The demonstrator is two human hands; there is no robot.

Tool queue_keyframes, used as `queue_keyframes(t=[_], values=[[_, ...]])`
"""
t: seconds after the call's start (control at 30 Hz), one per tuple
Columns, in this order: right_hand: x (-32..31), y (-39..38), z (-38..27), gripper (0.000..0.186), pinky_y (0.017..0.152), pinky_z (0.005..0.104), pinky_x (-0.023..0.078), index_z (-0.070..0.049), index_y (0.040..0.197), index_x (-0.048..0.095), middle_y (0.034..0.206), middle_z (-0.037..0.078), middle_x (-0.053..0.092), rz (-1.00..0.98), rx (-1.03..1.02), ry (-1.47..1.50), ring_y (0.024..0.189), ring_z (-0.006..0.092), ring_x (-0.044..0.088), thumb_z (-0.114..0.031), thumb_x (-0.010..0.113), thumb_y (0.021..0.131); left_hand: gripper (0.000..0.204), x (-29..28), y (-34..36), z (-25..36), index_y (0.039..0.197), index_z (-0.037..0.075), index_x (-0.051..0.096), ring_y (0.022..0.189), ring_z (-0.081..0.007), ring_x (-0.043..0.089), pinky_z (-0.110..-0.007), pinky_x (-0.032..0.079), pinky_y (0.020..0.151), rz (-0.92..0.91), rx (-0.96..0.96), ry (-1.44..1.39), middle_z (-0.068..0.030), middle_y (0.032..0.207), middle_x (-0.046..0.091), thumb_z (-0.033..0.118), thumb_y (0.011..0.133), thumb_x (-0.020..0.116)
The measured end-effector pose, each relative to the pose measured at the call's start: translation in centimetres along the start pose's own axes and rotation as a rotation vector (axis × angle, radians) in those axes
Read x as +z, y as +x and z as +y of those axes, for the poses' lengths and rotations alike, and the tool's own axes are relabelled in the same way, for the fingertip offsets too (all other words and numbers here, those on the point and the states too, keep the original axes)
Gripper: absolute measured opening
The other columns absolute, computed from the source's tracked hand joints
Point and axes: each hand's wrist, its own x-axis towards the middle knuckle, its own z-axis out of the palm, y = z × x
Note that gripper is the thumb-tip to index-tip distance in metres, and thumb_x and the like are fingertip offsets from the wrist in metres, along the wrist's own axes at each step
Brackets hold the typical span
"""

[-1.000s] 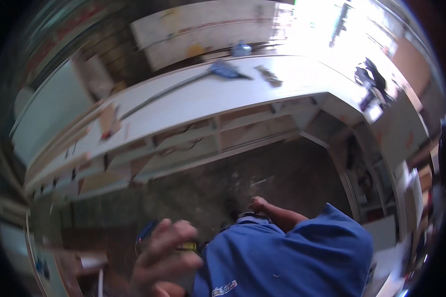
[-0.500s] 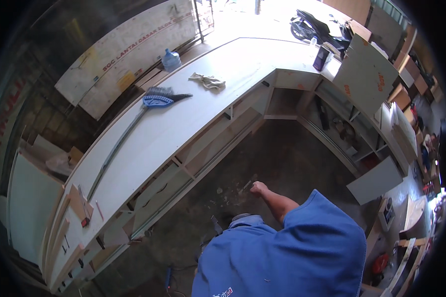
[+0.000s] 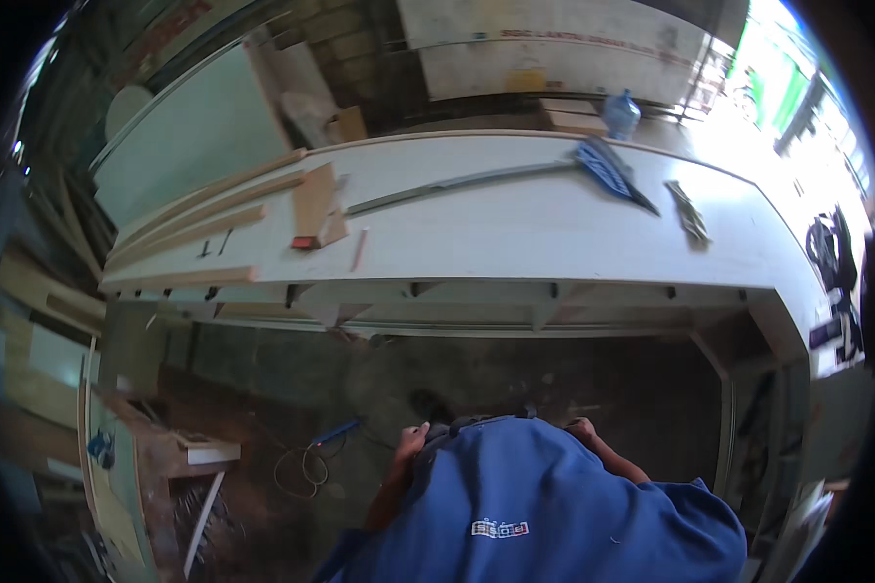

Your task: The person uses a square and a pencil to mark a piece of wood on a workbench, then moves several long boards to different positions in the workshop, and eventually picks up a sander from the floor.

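Observation:
Both hands are low, in front of my blue shirt and above the dark floor. My left hand [image 3: 415, 437] is closed beside my waist; what it holds, if anything, is hidden. My right hand [image 3: 581, 429] is curled closed on the other side, and nothing in it can be made out. Ahead of them runs a long white counter [image 3: 496, 233]. On it lie a blue-headed broom [image 3: 608, 173] with a grey handle, a pale cloth glove [image 3: 688, 214], a piece of brown board [image 3: 314, 199], a red pencil-like stick [image 3: 361, 249] and several wooden strips [image 3: 199, 233].
Open shelving lines the counter's near side. A blue tool [image 3: 337, 431] with a looped cable [image 3: 301, 471] lies on the floor at left, near a low wooden stand [image 3: 180, 452]. A water jug [image 3: 621, 115] stands behind the counter, and a pale panel [image 3: 199, 141] leans at far left.
My view has swung left, so the counter now runs straight across. My right hand, stretched out over the floor before, is drawn in to my waist. My left hand has come into view.

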Motion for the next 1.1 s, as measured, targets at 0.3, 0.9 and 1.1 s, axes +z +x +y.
queue_keyframes(t=[0.3, 0.9, 1.1], values=[[-15.7, 20.7, -12.5, 0.021, 0.060, 0.0360, 0.056, -0.003, 0.087, 0.071, 0.076, 0.012, 0.070, 0.483, -0.142, 0.574, 0.067, 0.0220, 0.069, -0.023, 0.066, 0.085, 0.055, -12.5, 8.7, -7.2, 0.073, 0.001, 0.062, 0.057, -0.0124, 0.050, -0.036, 0.041, 0.050, 0.065, -0.116, -0.113, -0.0023, 0.065, 0.056, 0.052, 0.090, 0.071], [-26.9, 31.6, -66.8, 0.047, 0.041, 0.0342, 0.052, 0.004, 0.119, 0.042, 0.077, 0.015, 0.064, 0.222, -0.028, 0.838, 0.051, 0.0215, 0.064, -0.014, 0.071, 0.088, 0.041, -16.7, -2.9, -19.1, 0.093, 0.001, 0.065, 0.059, -0.0228, 0.063, -0.038, 0.050, 0.053, 0.303, -0.494, -0.347, -0.0097, 0.070, 0.062, 0.042, 0.093, 0.067], [-25.9, 37.6, -71.7, 0.042, 0.042, 0.0329, 0.054, -0.001, 0.110, 0.034, 0.074, 0.015, 0.063, 0.382, 0.046, 0.819, 0.053, 0.0222, 0.066, -0.010, 0.068, 0.087, 0.042, -19.9, 1.3, -15.0, 0.101, 0.001, 0.065, 0.063, -0.0222, 0.064, -0.037, 0.050, 0.057, 0.289, -0.527, -0.353, -0.0102, 0.076, 0.064, 0.043, 0.094, 0.066]])
